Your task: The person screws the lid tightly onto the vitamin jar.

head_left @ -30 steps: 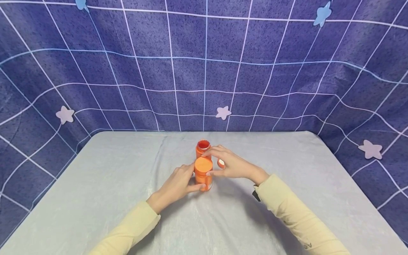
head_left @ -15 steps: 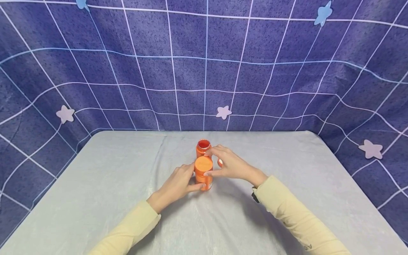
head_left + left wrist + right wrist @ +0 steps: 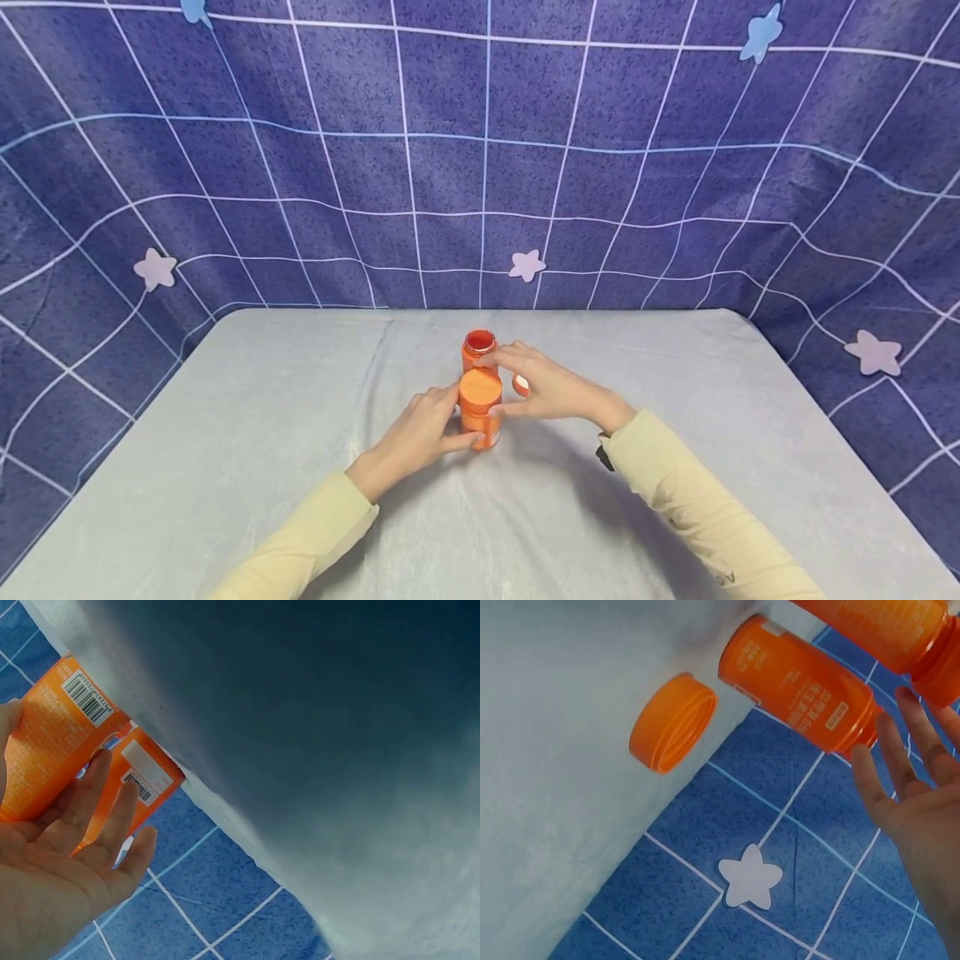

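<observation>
Two orange pill bottles stand one behind the other near the middle of the table. My left hand (image 3: pixel 422 423) grips the body of the front bottle (image 3: pixel 475 423), thumb on the near side and fingers behind. A flat orange cap (image 3: pixel 481 385) sits on this bottle. My right hand (image 3: pixel 547 387) holds that cap between thumb and fingertips. Just behind, the rear bottle (image 3: pixel 472 357) is uncapped, with its red mouth showing and its lower part hidden. In the left wrist view, the front bottle (image 3: pixel 52 742) carries a barcode and lies between thumb and fingers.
A loose orange cap (image 3: pixel 669 726) stands beside the rear bottle, partly hidden by my right hand in the head view. The grey cloth-covered table (image 3: pixel 262 392) meets a blue curtain (image 3: pixel 450 183) with white grid lines and stars at the back and sides.
The fingers of my right hand shift slightly to the right around the cap, then come back left. My left hand stays still on the front bottle. Both bottles stay in place.
</observation>
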`<state>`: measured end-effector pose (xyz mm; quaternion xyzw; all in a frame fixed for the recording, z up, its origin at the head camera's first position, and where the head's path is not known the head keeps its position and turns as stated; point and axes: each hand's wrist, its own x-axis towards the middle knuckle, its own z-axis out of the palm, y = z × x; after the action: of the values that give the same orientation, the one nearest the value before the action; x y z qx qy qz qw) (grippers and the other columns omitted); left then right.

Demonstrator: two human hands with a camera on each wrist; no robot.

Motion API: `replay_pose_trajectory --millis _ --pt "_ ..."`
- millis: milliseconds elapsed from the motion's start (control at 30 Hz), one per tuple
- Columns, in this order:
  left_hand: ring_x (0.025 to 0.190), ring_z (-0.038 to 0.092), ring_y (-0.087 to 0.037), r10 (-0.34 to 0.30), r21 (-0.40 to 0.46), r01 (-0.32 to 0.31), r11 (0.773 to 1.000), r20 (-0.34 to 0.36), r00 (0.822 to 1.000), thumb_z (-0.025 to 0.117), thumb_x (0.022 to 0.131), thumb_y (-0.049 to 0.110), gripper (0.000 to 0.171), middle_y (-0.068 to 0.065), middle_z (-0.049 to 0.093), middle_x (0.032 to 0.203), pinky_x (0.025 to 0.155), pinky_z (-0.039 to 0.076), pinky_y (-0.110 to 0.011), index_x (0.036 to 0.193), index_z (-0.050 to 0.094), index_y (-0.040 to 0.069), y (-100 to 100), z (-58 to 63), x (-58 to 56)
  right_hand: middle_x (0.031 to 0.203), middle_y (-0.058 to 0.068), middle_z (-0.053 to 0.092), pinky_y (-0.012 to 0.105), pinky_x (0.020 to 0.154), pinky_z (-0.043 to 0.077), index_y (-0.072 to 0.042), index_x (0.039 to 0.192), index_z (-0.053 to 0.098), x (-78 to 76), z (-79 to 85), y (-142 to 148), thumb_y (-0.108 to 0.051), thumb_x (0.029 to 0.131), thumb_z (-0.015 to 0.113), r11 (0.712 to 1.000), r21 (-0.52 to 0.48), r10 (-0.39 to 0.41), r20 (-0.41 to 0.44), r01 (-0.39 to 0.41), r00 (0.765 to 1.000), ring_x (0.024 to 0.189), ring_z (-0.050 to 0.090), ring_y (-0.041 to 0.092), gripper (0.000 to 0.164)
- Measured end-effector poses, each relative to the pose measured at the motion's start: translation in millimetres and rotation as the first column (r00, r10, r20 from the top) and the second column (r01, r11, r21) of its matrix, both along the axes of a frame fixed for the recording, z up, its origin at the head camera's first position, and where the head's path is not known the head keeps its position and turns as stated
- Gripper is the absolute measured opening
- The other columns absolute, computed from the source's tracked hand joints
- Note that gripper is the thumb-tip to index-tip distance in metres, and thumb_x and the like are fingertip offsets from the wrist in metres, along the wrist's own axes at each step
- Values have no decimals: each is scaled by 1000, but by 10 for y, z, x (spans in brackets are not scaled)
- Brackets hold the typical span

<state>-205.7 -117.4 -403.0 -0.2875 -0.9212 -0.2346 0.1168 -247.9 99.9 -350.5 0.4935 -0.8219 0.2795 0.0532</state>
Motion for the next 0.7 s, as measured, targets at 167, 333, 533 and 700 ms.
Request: replay_pose_trajectory --millis 167,333,533,700 --pt "85 59 -18 9 -10 -9 1000 22 1000 71 74 45 61 1 64 93 80 44 -39 121 51 12 1 -3 6 127 3 56 39 101 35 -9 128 51 -31 26 17 -20 77 71 999 2 49 -4 -49 999 116 48 16 56" --pt "84 58 -18 11 -18 -11 1000 14 1000 71 74 45 63 1 64 93 80 45 -39 123 51 10 3 -10 5 126 3 56 37 99 38 -8 126 53 -38 29 25 -17 78 70 998 6 68 -22 -67 997 113 49 17 52" --pt "84 58 -17 8 -11 -8 1000 16 1000 71 74 45 63 1 64 93 80 44 -39 124 50 11 1 -13 7 125 5 57 36 97 39 -6 124 54 -31 28 6 -20 78 70 998 11 67 -41 -67 997 112 50 18 50" --pt "79 56 -15 16 -14 -16 1000 2 1000 72 73 44 66 2 63 88 77 45 -37 124 50 9 5 -18 19 123 4 58 37 97 38 -8 121 55 6 43 -15 -26 78 71 999 21 28 -43 -27 999 112 51 18 49"
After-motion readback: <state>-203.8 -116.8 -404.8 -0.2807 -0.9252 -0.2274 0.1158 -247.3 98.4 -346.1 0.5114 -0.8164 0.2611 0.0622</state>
